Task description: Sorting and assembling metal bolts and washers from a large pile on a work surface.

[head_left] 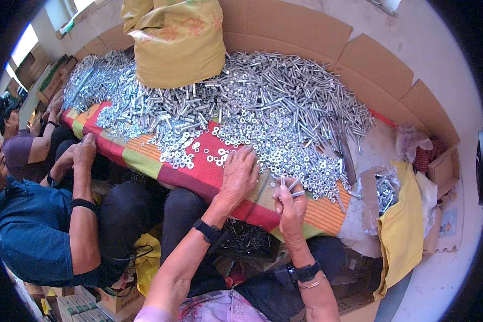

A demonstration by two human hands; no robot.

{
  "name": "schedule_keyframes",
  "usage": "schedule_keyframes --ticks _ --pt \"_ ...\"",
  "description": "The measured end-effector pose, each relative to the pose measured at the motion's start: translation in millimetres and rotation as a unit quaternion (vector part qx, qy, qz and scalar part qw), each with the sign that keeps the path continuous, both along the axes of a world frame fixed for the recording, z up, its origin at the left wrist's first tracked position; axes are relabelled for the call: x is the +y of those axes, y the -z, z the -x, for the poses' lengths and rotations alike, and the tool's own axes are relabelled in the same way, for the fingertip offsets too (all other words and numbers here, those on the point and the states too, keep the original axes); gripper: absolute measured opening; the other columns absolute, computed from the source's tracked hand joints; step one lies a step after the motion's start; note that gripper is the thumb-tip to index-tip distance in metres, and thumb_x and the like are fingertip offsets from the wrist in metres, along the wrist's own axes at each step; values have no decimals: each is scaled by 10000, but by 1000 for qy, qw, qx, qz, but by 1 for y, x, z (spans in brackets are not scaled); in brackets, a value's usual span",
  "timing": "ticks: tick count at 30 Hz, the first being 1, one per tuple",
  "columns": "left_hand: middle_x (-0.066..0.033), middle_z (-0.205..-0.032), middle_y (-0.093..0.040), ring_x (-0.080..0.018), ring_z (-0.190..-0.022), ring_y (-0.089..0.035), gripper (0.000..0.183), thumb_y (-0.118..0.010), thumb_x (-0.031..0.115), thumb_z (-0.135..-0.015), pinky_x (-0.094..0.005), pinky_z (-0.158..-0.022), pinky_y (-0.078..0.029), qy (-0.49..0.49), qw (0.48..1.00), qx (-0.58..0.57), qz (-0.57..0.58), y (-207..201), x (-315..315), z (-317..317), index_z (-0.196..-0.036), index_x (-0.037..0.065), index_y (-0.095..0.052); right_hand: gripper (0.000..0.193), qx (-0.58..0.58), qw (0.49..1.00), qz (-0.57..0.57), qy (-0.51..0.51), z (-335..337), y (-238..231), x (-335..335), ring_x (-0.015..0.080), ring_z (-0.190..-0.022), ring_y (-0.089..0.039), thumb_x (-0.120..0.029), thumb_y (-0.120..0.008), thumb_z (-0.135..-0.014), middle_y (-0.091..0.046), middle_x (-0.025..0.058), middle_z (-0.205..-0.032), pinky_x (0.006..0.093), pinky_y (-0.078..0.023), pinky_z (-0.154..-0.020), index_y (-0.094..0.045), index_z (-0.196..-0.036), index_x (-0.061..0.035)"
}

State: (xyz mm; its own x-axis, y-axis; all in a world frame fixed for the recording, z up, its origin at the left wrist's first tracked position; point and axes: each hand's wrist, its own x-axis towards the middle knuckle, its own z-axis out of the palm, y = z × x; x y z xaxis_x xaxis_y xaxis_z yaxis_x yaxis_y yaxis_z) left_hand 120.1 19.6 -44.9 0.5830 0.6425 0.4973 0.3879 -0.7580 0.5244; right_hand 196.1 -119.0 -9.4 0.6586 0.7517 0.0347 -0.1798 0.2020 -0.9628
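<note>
My left hand (238, 174) reaches over the near edge of a spread of flat silver washers (220, 156). Its fingers are stretched forward, with the tips down among the washers; whether one is between them is hidden. To its right, my right hand (291, 210) is closed around a few short silver bolts (295, 185), whose shafts stick out past the thumb and fingers. Just beyond that hand lies a heap of small nuts and washers (306, 163). Behind it, a large pile of loose metal bolts and sleeves (284, 91) covers the back of the table.
A checked blanket (196, 180) covers the table's front. A yellow woven sack (180, 43) stands on the pile; cardboard (284, 27) walls the back. At right are a clear bag of metal parts (386, 190) and yellow sacking (402, 225). Two co-workers (32, 231) sit at left.
</note>
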Motion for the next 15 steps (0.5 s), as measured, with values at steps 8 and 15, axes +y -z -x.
schedule_keyframes --ticks 8,15 --pt "-182 -1232 -465 -322 -1150 -436 410 -558 136 -794 -421 -992 -309 42 997 57 -11 -5 -19 -10 -1159 -33 -476 66 236 970 3 -54 -11 -16 -13 25 -393 -318 -134 -507 -881 -466 1 -652 164 -190 -316 -481 -886 -74" --pt "-247 -1243 -421 -381 -1155 -410 412 -492 24 -749 -417 -991 -323 33 998 -20 50 10 -32 -57 -1143 -86 -448 72 235 970 18 -53 -17 -12 -18 19 -379 -334 -140 -536 -869 -485 1 -646 163 -212 -308 -489 -885 -87"
